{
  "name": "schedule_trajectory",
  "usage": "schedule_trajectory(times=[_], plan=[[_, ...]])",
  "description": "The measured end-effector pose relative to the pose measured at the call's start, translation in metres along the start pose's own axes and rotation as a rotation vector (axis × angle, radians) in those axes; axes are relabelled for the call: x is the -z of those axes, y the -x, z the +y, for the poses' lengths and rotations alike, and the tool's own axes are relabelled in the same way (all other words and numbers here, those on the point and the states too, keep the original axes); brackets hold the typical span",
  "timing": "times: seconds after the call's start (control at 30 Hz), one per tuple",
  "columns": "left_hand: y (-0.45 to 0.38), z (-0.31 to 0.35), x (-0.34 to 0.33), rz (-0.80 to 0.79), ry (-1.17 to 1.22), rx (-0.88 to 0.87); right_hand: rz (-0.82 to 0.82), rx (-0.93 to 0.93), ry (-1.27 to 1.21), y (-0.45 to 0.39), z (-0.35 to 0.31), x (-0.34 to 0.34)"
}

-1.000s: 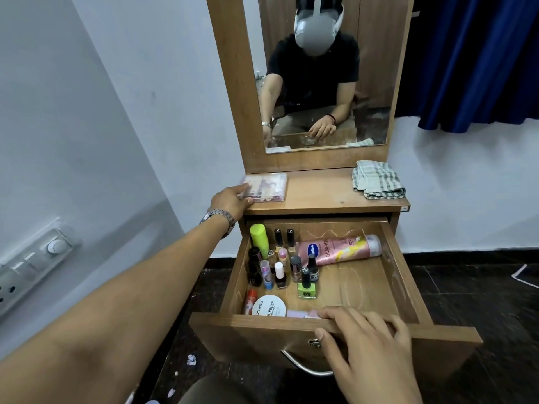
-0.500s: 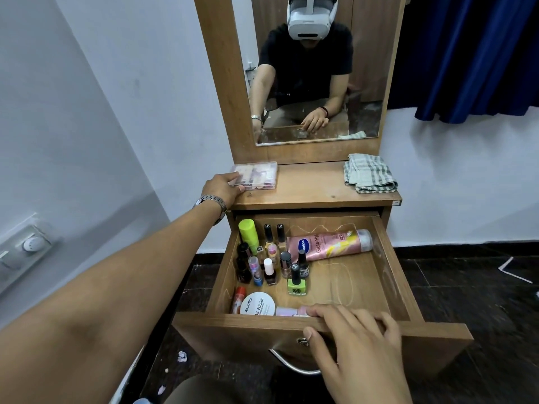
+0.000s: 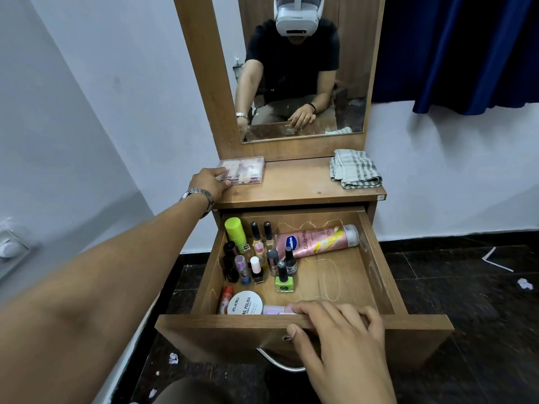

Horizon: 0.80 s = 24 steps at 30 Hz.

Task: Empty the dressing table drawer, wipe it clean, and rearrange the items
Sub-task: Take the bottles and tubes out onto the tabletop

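The wooden drawer (image 3: 376,258) is pulled open. Inside lie a pink lotion tube (image 3: 316,239), a green-capped bottle (image 3: 235,232), several nail polish bottles (image 3: 284,279) and a round white tin (image 3: 245,303). My right hand (image 3: 338,325) grips the drawer's front edge, fingers curled over it. My left hand (image 3: 209,182) reaches to the tabletop and holds the left end of a clear plastic case (image 3: 242,170) that rests on the dressing table (image 3: 300,185).
A folded checked cloth (image 3: 354,169) lies on the tabletop's right side. A mirror (image 3: 300,83) rises behind it. A blue curtain (image 3: 455,51) hangs at the right. A wall switch plate (image 3: 11,243) is at the left. Dark tile floor with paper scraps (image 3: 525,283) lies below.
My left hand has stayed on the clear case, which has shifted slightly on the tabletop. My right hand has kept its grip on the drawer front. The view has tilted a little.
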<state>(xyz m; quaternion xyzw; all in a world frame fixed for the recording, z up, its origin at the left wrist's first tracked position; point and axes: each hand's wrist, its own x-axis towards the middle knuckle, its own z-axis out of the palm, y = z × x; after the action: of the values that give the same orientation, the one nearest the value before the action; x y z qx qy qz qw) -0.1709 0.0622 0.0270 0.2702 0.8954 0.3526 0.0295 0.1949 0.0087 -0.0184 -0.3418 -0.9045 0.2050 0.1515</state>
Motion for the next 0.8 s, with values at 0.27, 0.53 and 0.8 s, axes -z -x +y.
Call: schedule_trajectory(times=[0.27,0.53,0.8], plan=[[-0.001,-0.001,0.0,-0.027,-0.047,0.005,0.144,0.047,0.007,0.002,0.003,-0.009],[0.049,0.032,0.003,0.263,-0.107,-0.577,0.039,0.035,0.001,0.002,0.005,-0.009],[0.131,0.081,-0.056,-0.255,-0.45,-0.918,0.079,0.049,-0.035,0.006,0.005,-0.008]])
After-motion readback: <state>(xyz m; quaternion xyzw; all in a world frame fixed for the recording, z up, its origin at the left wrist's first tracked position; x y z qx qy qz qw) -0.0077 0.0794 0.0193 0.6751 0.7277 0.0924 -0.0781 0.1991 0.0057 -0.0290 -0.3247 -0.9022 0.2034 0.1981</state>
